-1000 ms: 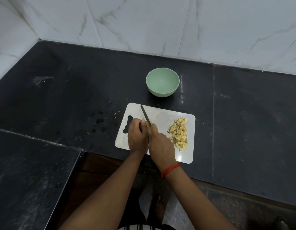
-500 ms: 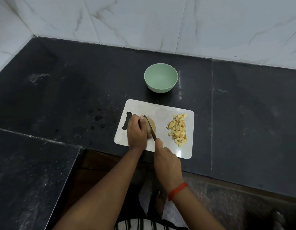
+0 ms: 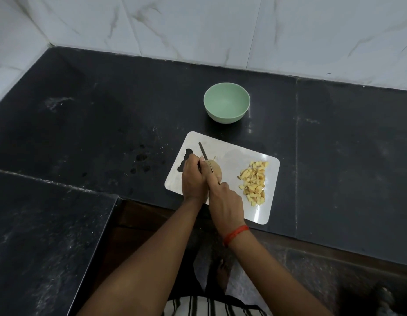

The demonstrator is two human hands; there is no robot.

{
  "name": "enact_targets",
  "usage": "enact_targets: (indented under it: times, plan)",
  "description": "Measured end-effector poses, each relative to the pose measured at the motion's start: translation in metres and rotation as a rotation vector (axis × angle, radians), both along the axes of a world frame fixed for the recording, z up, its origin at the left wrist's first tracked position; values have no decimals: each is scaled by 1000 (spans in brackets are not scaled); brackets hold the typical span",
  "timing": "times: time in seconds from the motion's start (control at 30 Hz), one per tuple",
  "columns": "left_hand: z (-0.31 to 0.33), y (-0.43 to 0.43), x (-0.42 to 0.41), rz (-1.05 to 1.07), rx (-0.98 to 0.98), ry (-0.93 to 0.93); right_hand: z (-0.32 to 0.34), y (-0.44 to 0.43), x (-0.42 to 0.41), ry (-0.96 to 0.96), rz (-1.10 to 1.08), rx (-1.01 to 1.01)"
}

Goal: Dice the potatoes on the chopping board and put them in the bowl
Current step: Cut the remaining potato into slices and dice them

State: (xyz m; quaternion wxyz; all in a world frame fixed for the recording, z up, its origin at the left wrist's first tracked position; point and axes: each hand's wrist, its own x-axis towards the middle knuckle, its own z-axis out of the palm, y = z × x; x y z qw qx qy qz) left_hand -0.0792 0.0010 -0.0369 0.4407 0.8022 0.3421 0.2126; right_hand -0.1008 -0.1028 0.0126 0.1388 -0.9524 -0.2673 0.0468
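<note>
A white chopping board (image 3: pixel 234 153) lies on the black counter near its front edge. On its left half sits a pale potato piece (image 3: pixel 216 171), held from the left by my left hand (image 3: pixel 193 179) with curled fingers. My right hand (image 3: pixel 225 201) grips the handle of a knife (image 3: pixel 204 153), whose blade lies across the potato and points away from me. A pile of yellow potato dice (image 3: pixel 254 181) rests on the board's right half. The light green bowl (image 3: pixel 226 101) stands behind the board with nothing inside.
The black stone counter (image 3: pixel 106 124) runs back to a white marble-tiled wall (image 3: pixel 198 30). A lower black slab (image 3: pixel 38 236) sits at the front left. Dark wet spots (image 3: pixel 141 157) mark the counter left of the board.
The knife was drawn back toward me and then pushed forward again across the potato. My left hand stayed on the potato. The camera view shifted slightly.
</note>
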Motion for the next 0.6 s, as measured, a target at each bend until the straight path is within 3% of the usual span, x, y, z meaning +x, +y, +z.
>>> enact_targets:
  times: [0.6]
  plan:
    - [1,-2,6,42,-8,-15,0,4,9,169,-72,-8]
